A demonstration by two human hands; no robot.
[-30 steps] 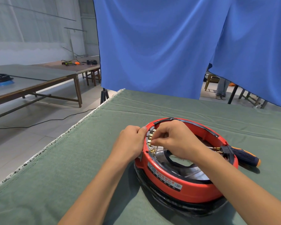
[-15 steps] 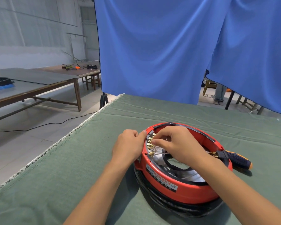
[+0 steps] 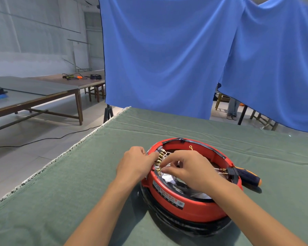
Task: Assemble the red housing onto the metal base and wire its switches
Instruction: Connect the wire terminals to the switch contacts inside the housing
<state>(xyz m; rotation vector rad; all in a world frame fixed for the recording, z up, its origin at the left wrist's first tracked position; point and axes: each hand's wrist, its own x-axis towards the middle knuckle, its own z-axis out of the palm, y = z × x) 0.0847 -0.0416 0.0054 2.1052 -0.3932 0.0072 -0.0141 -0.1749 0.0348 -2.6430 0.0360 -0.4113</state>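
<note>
head view: red housing sits on a green-covered desk; its white label is too blurred to read. left hand grips the rim; right hand pinches at brass terminals inside. screwdriver lies just beside.

Blue curtain, wooden tables

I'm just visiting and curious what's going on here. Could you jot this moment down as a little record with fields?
Surface: green cloth on a table
Workpiece: red housing, ring-shaped
Left hand: grips the housing's outer rim
Right hand: fingers at the brass terminals inside the rim
Tool: screwdriver lying beside the housing
Backdrop: blue curtain
</note>
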